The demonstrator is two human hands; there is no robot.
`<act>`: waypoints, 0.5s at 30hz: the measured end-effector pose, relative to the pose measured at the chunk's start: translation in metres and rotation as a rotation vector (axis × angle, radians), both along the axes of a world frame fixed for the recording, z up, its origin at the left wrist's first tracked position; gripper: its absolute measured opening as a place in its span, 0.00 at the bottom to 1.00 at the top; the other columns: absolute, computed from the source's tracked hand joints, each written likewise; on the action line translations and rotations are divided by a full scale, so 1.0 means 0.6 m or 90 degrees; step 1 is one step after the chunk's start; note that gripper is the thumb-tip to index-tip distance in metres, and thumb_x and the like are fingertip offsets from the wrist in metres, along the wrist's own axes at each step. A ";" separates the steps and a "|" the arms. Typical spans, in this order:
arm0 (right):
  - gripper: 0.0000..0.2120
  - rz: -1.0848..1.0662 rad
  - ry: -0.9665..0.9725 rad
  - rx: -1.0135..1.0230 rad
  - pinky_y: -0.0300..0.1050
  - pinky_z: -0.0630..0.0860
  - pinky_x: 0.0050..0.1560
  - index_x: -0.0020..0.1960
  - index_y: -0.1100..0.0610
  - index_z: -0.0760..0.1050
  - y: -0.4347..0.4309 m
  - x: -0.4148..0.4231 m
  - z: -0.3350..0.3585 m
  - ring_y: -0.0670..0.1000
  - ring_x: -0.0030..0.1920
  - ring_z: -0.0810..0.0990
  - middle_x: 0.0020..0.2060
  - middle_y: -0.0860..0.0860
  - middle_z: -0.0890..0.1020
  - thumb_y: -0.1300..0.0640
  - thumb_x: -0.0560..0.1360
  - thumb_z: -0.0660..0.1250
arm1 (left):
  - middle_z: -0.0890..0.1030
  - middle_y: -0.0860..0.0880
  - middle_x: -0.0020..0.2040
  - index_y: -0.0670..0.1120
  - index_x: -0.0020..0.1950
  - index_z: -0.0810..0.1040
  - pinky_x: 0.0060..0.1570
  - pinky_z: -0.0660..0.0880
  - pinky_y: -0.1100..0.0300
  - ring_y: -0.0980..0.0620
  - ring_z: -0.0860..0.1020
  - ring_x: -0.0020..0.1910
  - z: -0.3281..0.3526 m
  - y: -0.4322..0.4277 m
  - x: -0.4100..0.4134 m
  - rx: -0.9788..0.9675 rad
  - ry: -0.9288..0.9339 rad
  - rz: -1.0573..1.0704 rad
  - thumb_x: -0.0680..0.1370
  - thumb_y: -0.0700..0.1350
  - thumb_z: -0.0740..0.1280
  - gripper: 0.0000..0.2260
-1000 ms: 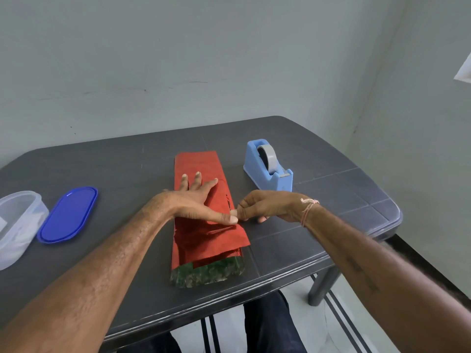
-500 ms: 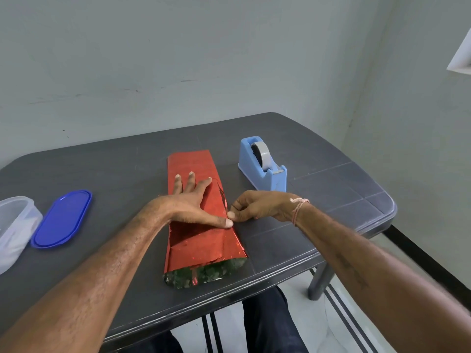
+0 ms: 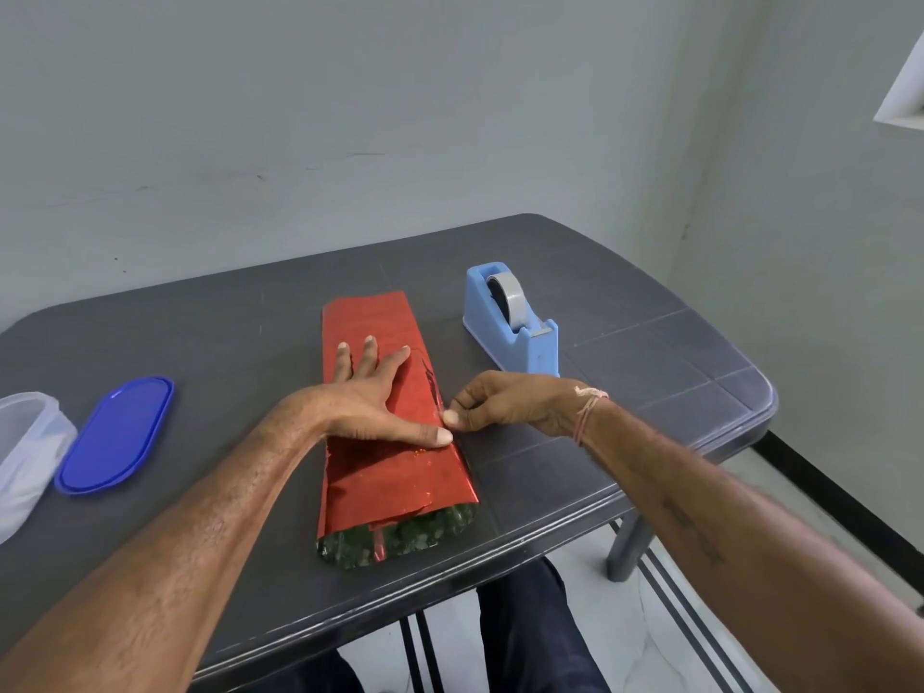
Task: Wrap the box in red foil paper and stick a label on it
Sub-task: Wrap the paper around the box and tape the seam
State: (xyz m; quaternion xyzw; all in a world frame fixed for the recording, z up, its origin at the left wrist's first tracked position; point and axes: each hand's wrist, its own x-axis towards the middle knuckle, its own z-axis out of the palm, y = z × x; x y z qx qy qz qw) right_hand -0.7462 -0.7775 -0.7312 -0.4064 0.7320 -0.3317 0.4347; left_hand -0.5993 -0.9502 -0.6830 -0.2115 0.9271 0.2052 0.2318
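- Left hand [image 3: 360, 397], centre frame: fingers spread flat on the foil [image 3: 400, 472], pinning the overlap over the hidden box.
- Right hand [image 3: 505, 402]: fingertips pinched at the foil's right edge, probably securing the seam.
- Dispenser [image 3: 515, 317], upper right, stands within reach on the surface [image 3: 650, 372].

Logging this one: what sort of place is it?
Probably a plain room in a home or small office: a dark plastic table against bare pale walls, with a blue tape dispenser and a clear food container beside a blue lid.
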 end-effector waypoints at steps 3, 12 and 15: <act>0.14 -0.026 0.004 0.013 0.52 0.70 0.61 0.45 0.48 0.85 -0.001 0.008 0.011 0.47 0.50 0.78 0.46 0.45 0.84 0.38 0.75 0.72 | 0.23 0.51 0.78 0.61 0.81 0.33 0.77 0.38 0.32 0.43 0.21 0.74 0.000 0.000 0.000 0.004 -0.001 0.000 0.57 0.79 0.71 0.66; 0.22 -0.112 0.041 -0.016 0.46 0.71 0.59 0.49 0.57 0.84 -0.006 0.024 0.011 0.49 0.53 0.81 0.46 0.47 0.85 0.37 0.74 0.72 | 0.23 0.51 0.78 0.61 0.81 0.32 0.76 0.38 0.31 0.43 0.21 0.74 0.000 -0.003 0.000 0.010 -0.006 -0.002 0.58 0.78 0.71 0.65; 0.27 -0.117 0.027 -0.044 0.46 0.72 0.62 0.46 0.61 0.83 -0.004 0.025 0.004 0.48 0.50 0.79 0.44 0.50 0.84 0.34 0.73 0.72 | 0.23 0.51 0.78 0.61 0.80 0.32 0.76 0.38 0.31 0.43 0.21 0.74 -0.004 -0.007 -0.001 0.016 -0.003 -0.003 0.56 0.80 0.70 0.67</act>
